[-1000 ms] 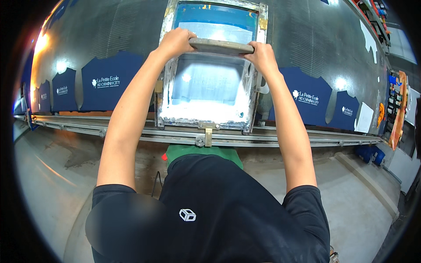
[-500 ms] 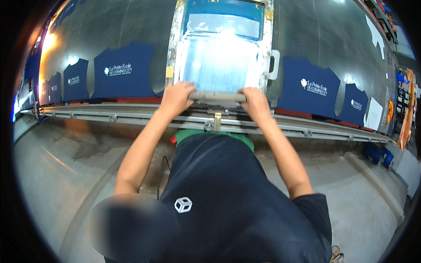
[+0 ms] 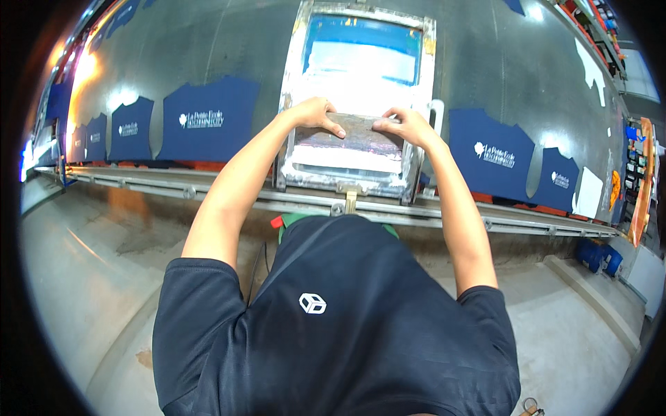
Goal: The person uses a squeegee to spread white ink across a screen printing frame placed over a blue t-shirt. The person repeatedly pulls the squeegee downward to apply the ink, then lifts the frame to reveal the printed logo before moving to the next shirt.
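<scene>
Both my hands grip a wide, flat squeegee with a worn grey-brown face, a squeegee (image 3: 355, 132) lying crosswise over a screen-printing frame (image 3: 292, 66). My left hand (image 3: 313, 116) is closed on its left end, thumb on the near face. At the right end my right hand (image 3: 408, 126) holds it likewise, thumb and fingers around the upper edge. The squeegee is tilted, so its broad face shows. Beyond it the mesh is bright white, with a blue band (image 3: 364, 36) near the far end; glare hides detail. The squeegee's lower edge is hard to make out.
Navy shirt panels with white prints lie on the dark table, including a left panel (image 3: 215, 132) and a right panel (image 3: 489, 156). A white handle (image 3: 436, 116) sits on the frame's right side. A metal rail (image 3: 263, 202) runs along the table's near edge.
The squeegee has moved away from me, off the frame's near end, and tilted to show its broad face. My hands moved with it, still gripping. The view has shifted slightly.
</scene>
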Demonstrator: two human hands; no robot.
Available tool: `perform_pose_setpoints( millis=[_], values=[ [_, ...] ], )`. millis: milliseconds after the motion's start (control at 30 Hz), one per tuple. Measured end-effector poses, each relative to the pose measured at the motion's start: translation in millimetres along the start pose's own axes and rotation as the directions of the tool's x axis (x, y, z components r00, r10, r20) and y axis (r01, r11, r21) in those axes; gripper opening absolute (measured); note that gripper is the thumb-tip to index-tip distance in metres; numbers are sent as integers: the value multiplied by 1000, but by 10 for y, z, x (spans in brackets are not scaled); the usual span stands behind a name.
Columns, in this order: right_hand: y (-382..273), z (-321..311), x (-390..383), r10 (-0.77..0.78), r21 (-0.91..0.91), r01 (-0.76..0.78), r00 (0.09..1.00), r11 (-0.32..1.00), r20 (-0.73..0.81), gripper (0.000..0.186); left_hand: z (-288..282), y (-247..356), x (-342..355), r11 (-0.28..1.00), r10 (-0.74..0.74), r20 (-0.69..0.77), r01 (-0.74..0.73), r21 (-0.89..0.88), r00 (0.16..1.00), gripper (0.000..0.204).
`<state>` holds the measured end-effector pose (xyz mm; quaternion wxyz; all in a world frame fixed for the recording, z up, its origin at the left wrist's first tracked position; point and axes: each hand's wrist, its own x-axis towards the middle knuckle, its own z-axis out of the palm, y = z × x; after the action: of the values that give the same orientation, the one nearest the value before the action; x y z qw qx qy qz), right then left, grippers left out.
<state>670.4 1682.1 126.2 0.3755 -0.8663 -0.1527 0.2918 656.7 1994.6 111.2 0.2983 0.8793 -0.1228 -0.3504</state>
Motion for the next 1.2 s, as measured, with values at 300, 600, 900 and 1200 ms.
perform_pose_setpoints(
  millis=[300, 600, 900, 1200],
  values=[
    [1055, -214, 94, 326, 365, -129, 767, 922, -552, 31, -734, 252, 444, 957, 111, -382, 4, 290, 918, 44],
    [1041, -150, 336, 315, 423, 35, 614, 905, -724, 23, 654, 356, -776, 959, 243, -522, -120, 258, 818, 71],
    [-146, 411, 589, 244, 495, 224, 658, 840, -712, 14, 769, -84, -2172, 977, 118, -506, -9, 213, 854, 69],
    [-2150, 2472, 1716, 276, 576, 268, 675, 772, -684, 20, -777, -2467, -3616, 913, 23, -530, 198, 357, 848, 47]
  ],
)
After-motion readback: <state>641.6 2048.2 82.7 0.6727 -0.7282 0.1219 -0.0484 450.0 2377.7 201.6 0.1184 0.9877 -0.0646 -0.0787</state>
